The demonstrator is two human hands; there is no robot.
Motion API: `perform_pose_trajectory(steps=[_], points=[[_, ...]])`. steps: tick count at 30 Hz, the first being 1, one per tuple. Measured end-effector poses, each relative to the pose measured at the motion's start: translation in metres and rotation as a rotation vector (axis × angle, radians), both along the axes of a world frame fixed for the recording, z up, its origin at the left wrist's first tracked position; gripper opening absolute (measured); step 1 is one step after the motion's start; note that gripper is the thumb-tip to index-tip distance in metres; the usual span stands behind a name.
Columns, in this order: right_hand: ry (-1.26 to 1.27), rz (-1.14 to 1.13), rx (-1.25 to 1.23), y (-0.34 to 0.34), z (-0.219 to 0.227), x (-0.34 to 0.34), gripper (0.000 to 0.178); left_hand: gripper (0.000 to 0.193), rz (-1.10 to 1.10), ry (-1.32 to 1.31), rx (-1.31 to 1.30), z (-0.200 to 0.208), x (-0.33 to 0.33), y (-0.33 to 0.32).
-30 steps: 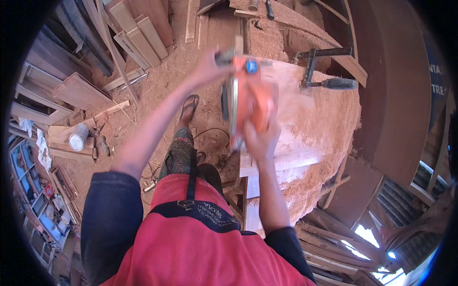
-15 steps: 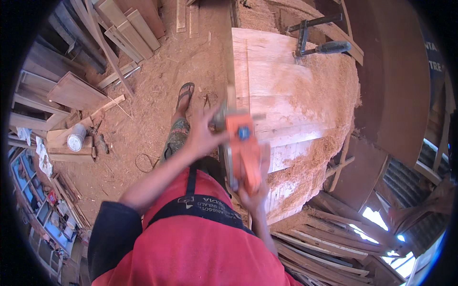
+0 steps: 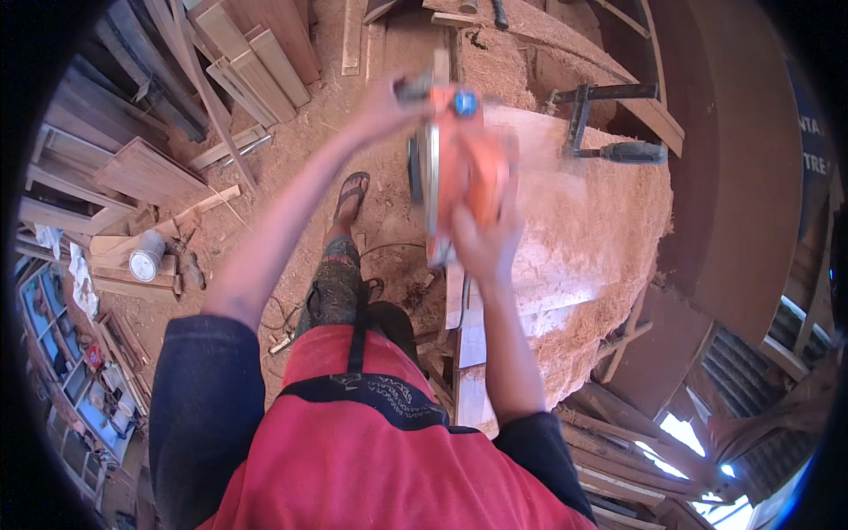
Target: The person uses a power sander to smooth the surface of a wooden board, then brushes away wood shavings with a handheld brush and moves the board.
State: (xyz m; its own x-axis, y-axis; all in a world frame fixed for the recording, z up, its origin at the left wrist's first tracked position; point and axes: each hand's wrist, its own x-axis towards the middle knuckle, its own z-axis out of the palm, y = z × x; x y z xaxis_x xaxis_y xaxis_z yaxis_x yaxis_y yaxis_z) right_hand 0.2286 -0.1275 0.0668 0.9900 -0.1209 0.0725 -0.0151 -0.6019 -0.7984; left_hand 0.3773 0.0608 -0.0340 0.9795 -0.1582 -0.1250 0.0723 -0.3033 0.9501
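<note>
An orange electric planer [image 3: 461, 168] with a blue knob rests along the left edge of a wide wooden panel [image 3: 477, 349], slightly blurred by motion. My right hand [image 3: 491, 246] is wrapped round its rear handle. At the front end, my left hand [image 3: 387, 113] grips the dark part beside the blue knob; some of its fingers are hidden. Curly wood shavings [image 3: 609, 203] cover much of the panel right of the planer. Past the tool, a black-handled bar clamp [image 3: 579, 124] sits on the far part of the panel.
Stacked boards [image 3: 256, 71] lean at the far left above a shaving-strewn floor [image 3: 309, 168]. A whitish can [image 3: 147, 256] stands among offcuts on the left. Long planks [image 3: 609, 442] lie at the right front. A cable [image 3: 397, 247] trails on the floor near my feet.
Both hands have carried the planer away from my body along the panel's left edge. My arms are now stretched farther forward, and more of the near panel edge shows.
</note>
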Motion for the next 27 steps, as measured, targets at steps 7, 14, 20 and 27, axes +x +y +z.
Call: perform_pose_trajectory(steps=[7, 14, 20, 27], points=[[0.049, 0.029, -0.028, 0.018, 0.014, 0.037, 0.041, 0.092, 0.023, -0.107, 0.002, -0.010, 0.035, 0.015], [0.382, -0.089, -0.055, -0.032, 0.025, -0.257, 0.040, 0.085, -0.024, -0.043, 0.119, 0.022, -0.259, -0.037], [0.426, -0.166, -0.019, -0.035, 0.024, -0.306, 0.033, 0.091, -0.035, 0.072, 0.030, 0.032, -0.293, -0.039], [0.109, -0.009, -0.057, -0.009, 0.012, -0.084, 0.041, 0.086, 0.032, 0.013, -0.054, 0.009, -0.093, -0.014]])
